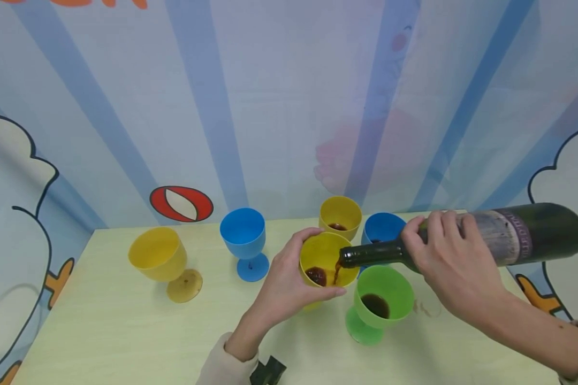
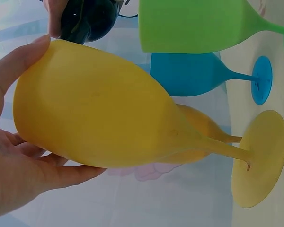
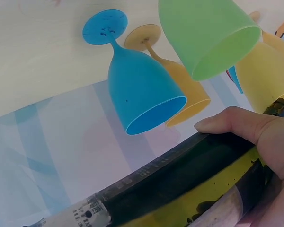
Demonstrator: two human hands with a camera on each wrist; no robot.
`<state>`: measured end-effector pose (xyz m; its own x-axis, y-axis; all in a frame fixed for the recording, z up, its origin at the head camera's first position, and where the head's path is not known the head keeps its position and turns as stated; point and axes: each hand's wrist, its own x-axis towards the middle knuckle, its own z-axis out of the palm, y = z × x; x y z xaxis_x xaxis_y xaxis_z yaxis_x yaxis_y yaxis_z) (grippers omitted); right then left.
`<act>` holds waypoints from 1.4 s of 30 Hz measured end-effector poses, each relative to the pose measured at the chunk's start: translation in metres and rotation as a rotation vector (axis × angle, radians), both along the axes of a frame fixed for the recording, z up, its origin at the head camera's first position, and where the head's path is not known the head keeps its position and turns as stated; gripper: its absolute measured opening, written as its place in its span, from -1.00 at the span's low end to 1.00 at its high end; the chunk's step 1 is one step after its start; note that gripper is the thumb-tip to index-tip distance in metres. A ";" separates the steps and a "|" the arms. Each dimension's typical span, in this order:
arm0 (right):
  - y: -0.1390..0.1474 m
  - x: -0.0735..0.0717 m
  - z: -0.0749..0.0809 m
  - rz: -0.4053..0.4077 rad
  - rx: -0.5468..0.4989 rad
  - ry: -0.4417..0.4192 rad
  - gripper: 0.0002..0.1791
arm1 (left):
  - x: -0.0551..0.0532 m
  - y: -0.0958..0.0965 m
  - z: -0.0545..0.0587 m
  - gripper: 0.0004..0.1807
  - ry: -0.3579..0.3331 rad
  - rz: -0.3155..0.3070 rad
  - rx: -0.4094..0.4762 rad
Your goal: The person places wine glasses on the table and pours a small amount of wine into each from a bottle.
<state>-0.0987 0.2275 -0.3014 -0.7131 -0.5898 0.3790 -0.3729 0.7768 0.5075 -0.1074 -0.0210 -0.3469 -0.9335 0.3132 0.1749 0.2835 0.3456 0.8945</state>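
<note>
My left hand point(image 1: 281, 283) grips the bowl of a yellow goblet point(image 1: 325, 243), thumb on the near side and fingers on the far side. In the left wrist view, the goblet's bowl point(image 2: 94, 109) stands over a short stem and round foot. My right hand point(image 1: 455, 267) holds a dark glass wine bottle point(image 1: 493, 235) around its neck and shoulder, tilted almost level. The bottle's mouth is at the goblet's right rim, and a dark red stream runs into the bowl, where some liquid pools. Beside the goblet stands a green goblet point(image 1: 390, 291) containing dark liquid.
Behind are another yellow goblet point(image 1: 339, 211) with dark liquid and a blue goblet point(image 1: 382, 222), partly covered by the bottle. Farther left stand a blue goblet point(image 1: 243, 235) and a yellow one point(image 1: 159, 256). A printed cloth backdrop point(image 1: 289, 107) rises behind the pale table point(image 1: 106, 331).
</note>
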 end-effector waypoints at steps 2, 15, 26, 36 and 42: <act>0.000 0.000 0.000 -0.002 0.000 -0.006 -0.24 | 0.000 0.000 -0.001 -0.07 0.002 0.000 -0.001; -0.003 0.002 0.002 -0.013 0.010 -0.024 -0.20 | 0.000 -0.002 -0.001 -0.07 0.008 0.011 -0.028; -0.003 0.002 0.002 -0.020 0.021 -0.045 -0.18 | 0.001 -0.002 -0.002 -0.07 -0.007 0.012 -0.031; -0.003 0.003 0.002 -0.024 0.025 -0.055 -0.18 | 0.002 -0.001 -0.004 -0.07 0.005 0.012 -0.023; -0.002 0.002 0.002 -0.012 0.018 -0.049 -0.23 | 0.001 -0.001 -0.005 -0.07 0.011 0.010 -0.006</act>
<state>-0.0970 0.2259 -0.2993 -0.7376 -0.5874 0.3331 -0.3882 0.7725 0.5025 -0.1065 -0.0216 -0.3520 -0.9347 0.3046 0.1831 0.2895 0.3536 0.8895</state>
